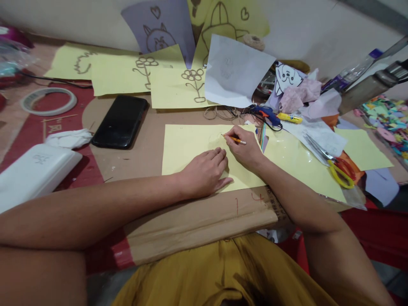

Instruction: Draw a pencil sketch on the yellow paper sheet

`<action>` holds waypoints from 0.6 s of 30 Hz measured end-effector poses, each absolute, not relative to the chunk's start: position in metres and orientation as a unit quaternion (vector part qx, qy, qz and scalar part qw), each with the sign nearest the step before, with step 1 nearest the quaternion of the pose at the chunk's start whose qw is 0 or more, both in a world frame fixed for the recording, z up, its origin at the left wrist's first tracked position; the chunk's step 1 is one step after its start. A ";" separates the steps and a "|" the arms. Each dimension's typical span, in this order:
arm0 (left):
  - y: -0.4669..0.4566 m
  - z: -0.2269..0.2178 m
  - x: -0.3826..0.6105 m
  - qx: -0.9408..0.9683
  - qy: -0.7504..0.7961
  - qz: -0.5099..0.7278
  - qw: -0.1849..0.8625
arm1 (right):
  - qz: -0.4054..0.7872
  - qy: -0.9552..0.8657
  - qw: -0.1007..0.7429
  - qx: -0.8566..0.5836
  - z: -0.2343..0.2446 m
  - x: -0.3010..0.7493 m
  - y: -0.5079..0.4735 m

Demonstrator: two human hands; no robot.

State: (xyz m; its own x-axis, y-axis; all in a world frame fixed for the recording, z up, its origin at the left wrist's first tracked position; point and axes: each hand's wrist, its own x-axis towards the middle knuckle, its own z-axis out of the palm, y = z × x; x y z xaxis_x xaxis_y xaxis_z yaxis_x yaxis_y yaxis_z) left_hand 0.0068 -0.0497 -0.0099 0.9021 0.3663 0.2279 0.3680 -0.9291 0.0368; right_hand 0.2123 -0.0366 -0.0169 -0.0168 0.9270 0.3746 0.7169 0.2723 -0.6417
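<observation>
A pale yellow paper sheet (pixel 188 146) lies on a brown cardboard board (pixel 146 148) in front of me. My right hand (pixel 245 148) is closed around an orange pencil (pixel 235 138), whose tip touches the sheet near its upper middle. My left hand (pixel 205 172) rests palm down on the sheet just below the pencil, fingers loosely curled and holding nothing, pressing the paper flat.
A black phone (pixel 121 121) lies left of the sheet, and a white box (pixel 35 172) sits at the left edge. Yellow sheets with flower drawings (pixel 178 85) lie behind. Yellow-handled scissors (pixel 339 170), a glue gun (pixel 266 114), a tape roll (pixel 47 101) and paper scraps surround.
</observation>
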 end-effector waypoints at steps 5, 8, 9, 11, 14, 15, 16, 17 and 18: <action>-0.050 -0.010 0.006 -0.976 -0.187 -0.113 0.013 | 0.139 -0.700 0.381 -0.588 -0.016 0.213 -0.037; -0.050 -0.011 0.006 -0.976 -0.188 -0.106 0.012 | 0.135 -0.700 0.374 -0.594 -0.017 0.213 -0.037; -0.049 -0.011 0.007 -0.976 -0.190 -0.105 0.010 | 0.134 -0.700 0.374 -0.594 -0.017 0.212 -0.037; -0.049 -0.010 0.007 -0.976 -0.194 -0.103 0.008 | 0.134 -0.700 0.377 -0.591 -0.017 0.212 -0.037; -0.049 -0.010 0.007 -0.976 -0.194 -0.101 0.004 | 0.138 -0.701 0.380 -0.588 -0.017 0.211 -0.039; -0.049 -0.010 0.007 -0.976 -0.193 -0.101 0.002 | 0.140 -0.701 0.380 -0.587 -0.016 0.211 -0.039; -0.049 -0.010 0.007 -0.976 -0.193 -0.103 -0.001 | 0.143 -0.701 0.380 -0.587 -0.016 0.211 -0.040; -0.050 -0.010 0.006 -0.976 -0.193 -0.105 -0.002 | 0.147 -0.700 0.380 -0.587 -0.015 0.211 -0.040; -0.050 -0.010 0.006 -0.975 -0.193 -0.106 -0.003 | 0.152 -0.699 0.380 -0.586 -0.015 0.210 -0.040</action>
